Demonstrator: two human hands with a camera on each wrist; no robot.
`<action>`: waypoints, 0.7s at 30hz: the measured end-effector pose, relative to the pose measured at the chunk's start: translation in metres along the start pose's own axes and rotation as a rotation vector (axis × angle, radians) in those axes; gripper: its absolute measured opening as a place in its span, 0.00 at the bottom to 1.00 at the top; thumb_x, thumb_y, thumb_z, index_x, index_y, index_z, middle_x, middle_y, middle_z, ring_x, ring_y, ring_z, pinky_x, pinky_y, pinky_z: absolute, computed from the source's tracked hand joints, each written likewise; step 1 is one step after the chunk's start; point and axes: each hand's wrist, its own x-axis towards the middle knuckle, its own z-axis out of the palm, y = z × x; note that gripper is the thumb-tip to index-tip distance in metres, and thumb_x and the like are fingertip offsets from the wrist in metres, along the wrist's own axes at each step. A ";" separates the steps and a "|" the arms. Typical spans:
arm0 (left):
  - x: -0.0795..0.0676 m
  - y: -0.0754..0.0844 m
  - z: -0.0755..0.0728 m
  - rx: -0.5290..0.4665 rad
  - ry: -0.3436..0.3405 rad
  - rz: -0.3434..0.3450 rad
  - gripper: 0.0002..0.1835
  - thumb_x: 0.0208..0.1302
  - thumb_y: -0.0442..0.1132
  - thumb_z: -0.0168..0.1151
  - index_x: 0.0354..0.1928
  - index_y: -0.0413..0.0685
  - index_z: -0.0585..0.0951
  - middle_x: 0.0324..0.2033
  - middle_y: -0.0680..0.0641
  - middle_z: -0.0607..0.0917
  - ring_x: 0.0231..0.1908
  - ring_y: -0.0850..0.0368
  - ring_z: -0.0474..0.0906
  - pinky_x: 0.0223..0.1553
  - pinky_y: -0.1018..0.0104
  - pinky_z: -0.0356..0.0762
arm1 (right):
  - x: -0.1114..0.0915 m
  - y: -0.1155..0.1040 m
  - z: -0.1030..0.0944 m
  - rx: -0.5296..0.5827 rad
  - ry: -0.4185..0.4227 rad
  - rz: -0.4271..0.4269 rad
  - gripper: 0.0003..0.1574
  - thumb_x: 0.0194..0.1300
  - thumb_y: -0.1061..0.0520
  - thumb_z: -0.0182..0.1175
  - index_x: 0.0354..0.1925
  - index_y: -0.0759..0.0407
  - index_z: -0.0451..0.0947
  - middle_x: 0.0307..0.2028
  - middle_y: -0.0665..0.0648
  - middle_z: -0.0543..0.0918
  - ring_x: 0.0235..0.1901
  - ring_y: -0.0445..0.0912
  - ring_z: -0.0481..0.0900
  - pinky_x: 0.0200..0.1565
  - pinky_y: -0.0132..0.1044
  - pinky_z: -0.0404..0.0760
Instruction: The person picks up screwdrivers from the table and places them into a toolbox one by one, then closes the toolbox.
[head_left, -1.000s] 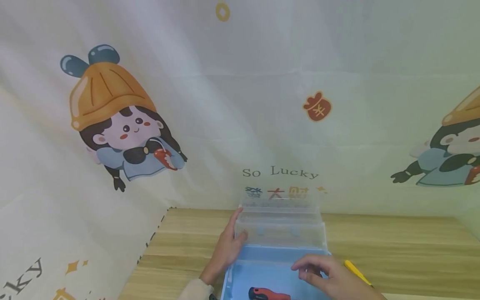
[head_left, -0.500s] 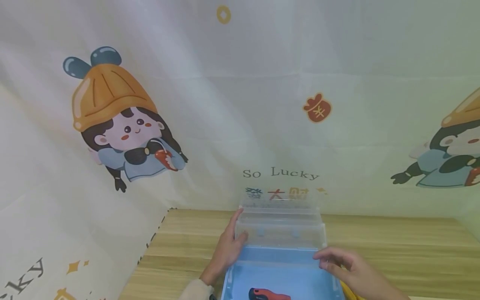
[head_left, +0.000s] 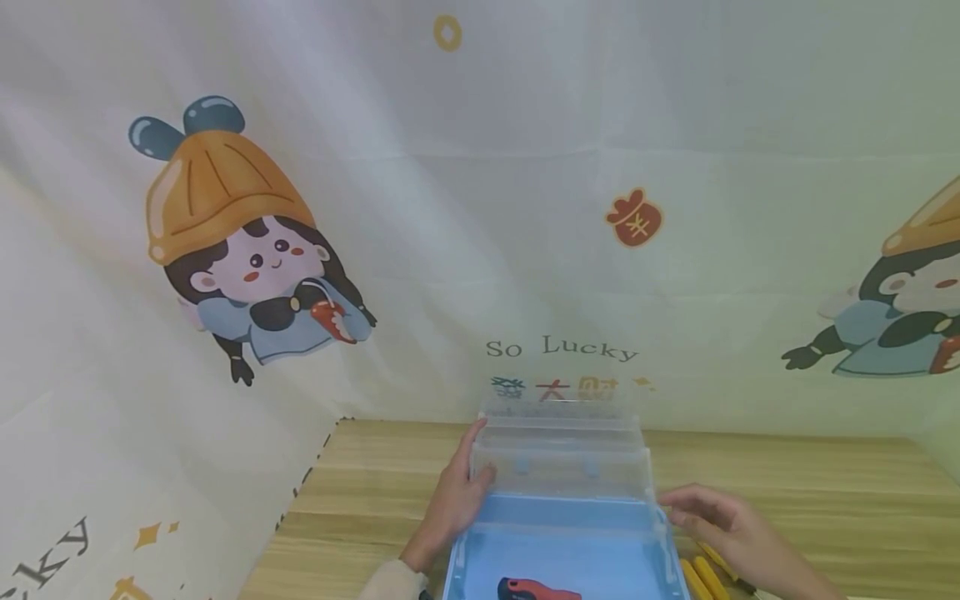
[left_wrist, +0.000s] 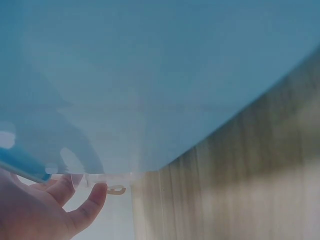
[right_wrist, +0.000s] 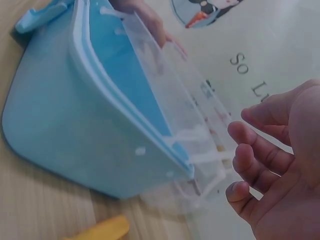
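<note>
A light blue plastic box sits on the table with its clear lid tipped back. My left hand holds the left edge of that lid, thumb on the near face. A red and black tool handle lies inside the box, cut off by the bottom of the head view. Beside the box's right rim, my right hand has loosely bent fingers with nothing between them. In the right wrist view its fingertips face the open lid. Below that hand lie several yellow-handled tools, partly hidden by it.
The wood-grain table extends on both sides of the box. Behind it and to the left hangs a pale printed cloth with cartoon figures and lettering, close to the back of the lid.
My right hand has moved rightward from over the box to outside its right rim. More of the yellow handles shows. The left hand, lid and red handle have stayed put.
</note>
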 end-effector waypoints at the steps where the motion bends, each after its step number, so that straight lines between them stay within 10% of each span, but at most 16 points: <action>1: 0.000 0.000 0.000 -0.003 -0.002 0.000 0.35 0.74 0.38 0.51 0.75 0.78 0.54 0.75 0.51 0.60 0.73 0.41 0.57 0.69 0.32 0.55 | 0.000 0.002 -0.001 -0.012 0.006 -0.001 0.17 0.75 0.62 0.50 0.56 0.68 0.76 0.53 0.46 0.83 0.50 0.32 0.79 0.47 0.27 0.81; 21: 0.001 0.000 0.000 -0.010 -0.006 -0.002 0.36 0.73 0.37 0.51 0.75 0.78 0.53 0.76 0.52 0.59 0.74 0.42 0.55 0.69 0.33 0.54 | -0.014 0.040 -0.021 -0.118 0.041 0.307 0.24 0.75 0.51 0.53 0.60 0.65 0.74 0.58 0.68 0.78 0.48 0.38 0.80 0.45 0.32 0.81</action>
